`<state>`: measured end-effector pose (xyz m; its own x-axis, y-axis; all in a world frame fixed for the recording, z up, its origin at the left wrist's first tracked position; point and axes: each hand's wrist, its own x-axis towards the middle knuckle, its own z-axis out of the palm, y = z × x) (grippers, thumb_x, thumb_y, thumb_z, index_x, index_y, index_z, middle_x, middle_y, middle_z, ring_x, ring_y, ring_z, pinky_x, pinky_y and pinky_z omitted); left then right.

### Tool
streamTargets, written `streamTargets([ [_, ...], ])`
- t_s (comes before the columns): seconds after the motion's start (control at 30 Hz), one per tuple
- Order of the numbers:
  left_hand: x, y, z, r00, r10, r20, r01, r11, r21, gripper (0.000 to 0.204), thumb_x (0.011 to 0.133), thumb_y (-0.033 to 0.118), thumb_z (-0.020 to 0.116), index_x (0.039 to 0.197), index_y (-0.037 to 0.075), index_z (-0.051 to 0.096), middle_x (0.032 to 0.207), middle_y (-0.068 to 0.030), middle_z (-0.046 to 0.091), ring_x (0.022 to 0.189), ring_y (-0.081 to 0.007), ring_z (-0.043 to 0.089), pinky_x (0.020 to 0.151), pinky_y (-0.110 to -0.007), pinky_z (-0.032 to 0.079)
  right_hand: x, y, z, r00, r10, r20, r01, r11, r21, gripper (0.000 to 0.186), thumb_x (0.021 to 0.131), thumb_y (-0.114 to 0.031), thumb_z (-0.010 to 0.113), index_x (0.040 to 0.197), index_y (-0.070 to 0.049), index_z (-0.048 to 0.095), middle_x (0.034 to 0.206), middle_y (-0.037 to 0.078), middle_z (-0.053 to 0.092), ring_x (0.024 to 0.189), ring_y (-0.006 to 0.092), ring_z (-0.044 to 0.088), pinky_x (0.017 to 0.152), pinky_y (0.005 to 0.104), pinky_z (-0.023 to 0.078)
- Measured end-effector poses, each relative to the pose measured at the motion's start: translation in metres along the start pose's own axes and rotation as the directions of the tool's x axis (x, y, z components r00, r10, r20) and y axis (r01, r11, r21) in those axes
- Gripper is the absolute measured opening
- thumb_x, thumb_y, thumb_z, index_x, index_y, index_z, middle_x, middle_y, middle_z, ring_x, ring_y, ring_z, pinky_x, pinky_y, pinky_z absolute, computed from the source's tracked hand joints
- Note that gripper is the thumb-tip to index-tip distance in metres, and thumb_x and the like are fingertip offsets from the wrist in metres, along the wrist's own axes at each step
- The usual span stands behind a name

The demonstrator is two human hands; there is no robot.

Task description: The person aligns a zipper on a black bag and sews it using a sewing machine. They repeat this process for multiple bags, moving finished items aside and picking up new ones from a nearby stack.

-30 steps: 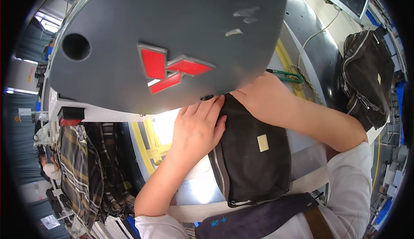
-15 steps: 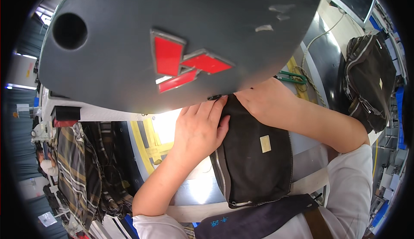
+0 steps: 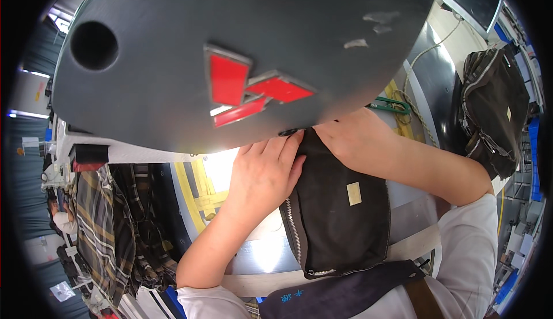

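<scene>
The dark zippered bag [image 3: 345, 230] lies lengthwise at near centre, its far end seemingly kept flat by the left hand [image 3: 264, 172] and the curled right hand [image 3: 363, 143]. I can't tell whether either pinches it; the grey machine head [image 3: 161, 60] hides most fingertips.

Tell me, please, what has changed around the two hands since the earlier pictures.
The dark grey machine head reaches further right in the picture, probably through a shift of view. No grasp or release is visible: the left hand and right hand stay at the far end of the dark bag.
</scene>
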<state>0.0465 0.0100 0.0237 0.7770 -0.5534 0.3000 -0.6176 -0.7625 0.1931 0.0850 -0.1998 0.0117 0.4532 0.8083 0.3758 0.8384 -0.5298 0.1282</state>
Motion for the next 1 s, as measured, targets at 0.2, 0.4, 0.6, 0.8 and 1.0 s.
streamTargets([
  [0.2, 0.0012, 0.0004, 0.0010, 1.000, 0.003, -0.003, -0.003, 1.000, 0.003, 0.038, 0.074, 0.011, 0.073, 0.110, 0.003, 0.063, 0.116, -0.0064, 0.062, 0.104, -0.0254, 0.061, 0.089, -0.039, 0.048, 0.0002, 0.0002, -0.0003, 1.000, -0.006, 0.026, 0.006, 0.999, -0.035, 0.018, 0.072, -0.016, 0.063, 0.083, -0.003, 0.069, 0.095, 0.003, 0.055, 0.090, 0.0182, 0.055, 0.069, 0.0273, 0.049],
  [0.4, 0.0006, 0.0000, 0.0030, 1.000, -0.013, -0.001, 0.013, 1.000, -0.020, 0.039, 0.073, 0.011, 0.073, 0.110, 0.003, 0.063, 0.115, -0.0066, 0.062, 0.103, -0.0259, 0.061, 0.088, -0.039, 0.048, -0.0011, 0.0009, -0.0006, 0.999, -0.021, 0.038, 0.024, 0.998, -0.057, 0.016, 0.073, -0.017, 0.063, 0.081, -0.004, 0.069, 0.094, 0.003, 0.055, 0.089, 0.0179, 0.054, 0.068, 0.0268, 0.048],
  [0.6, 0.0005, 0.0005, 0.0018, 1.000, -0.023, 0.010, 0.023, 0.999, -0.031, 0.039, 0.074, 0.010, 0.072, 0.111, 0.003, 0.063, 0.114, -0.0072, 0.062, 0.102, -0.0262, 0.061, 0.087, -0.039, 0.049, -0.0025, 0.0013, 0.0031, 0.999, -0.025, 0.019, 0.026, 0.999, -0.048, 0.016, 0.073, -0.017, 0.063, 0.081, -0.005, 0.069, 0.094, 0.003, 0.055, 0.088, 0.0183, 0.054, 0.067, 0.0271, 0.048],
  [0.8, 0.0029, -0.0028, 0.0016, 1.000, -0.027, 0.005, 0.027, 0.999, -0.031, 0.039, 0.074, 0.010, 0.072, 0.112, 0.003, 0.063, 0.114, -0.0073, 0.063, 0.100, -0.0268, 0.062, 0.088, -0.039, 0.049, 0.0024, 0.0052, -0.0010, 0.998, 0.017, 0.058, -0.013, 0.997, -0.075, 0.016, 0.073, -0.017, 0.062, 0.082, -0.004, 0.070, 0.095, 0.004, 0.055, 0.088, 0.0192, 0.055, 0.068, 0.0278, 0.049],
  [1.0, 0.0000, -0.0011, 0.0028, 1.000, 0.001, -0.007, -0.002, 0.999, -0.034, 0.039, 0.075, 0.012, 0.072, 0.112, 0.003, 0.064, 0.114, -0.0069, 0.063, 0.099, -0.0264, 0.062, 0.087, -0.039, 0.050, -0.0028, 0.0022, -0.0009, 1.000, -0.004, 0.005, 0.004, 1.000, 0.020, 0.016, 0.073, -0.015, 0.063, 0.081, -0.003, 0.069, 0.095, 0.005, 0.055, 0.088, 0.0195, 0.055, 0.071, 0.0297, 0.050],
])
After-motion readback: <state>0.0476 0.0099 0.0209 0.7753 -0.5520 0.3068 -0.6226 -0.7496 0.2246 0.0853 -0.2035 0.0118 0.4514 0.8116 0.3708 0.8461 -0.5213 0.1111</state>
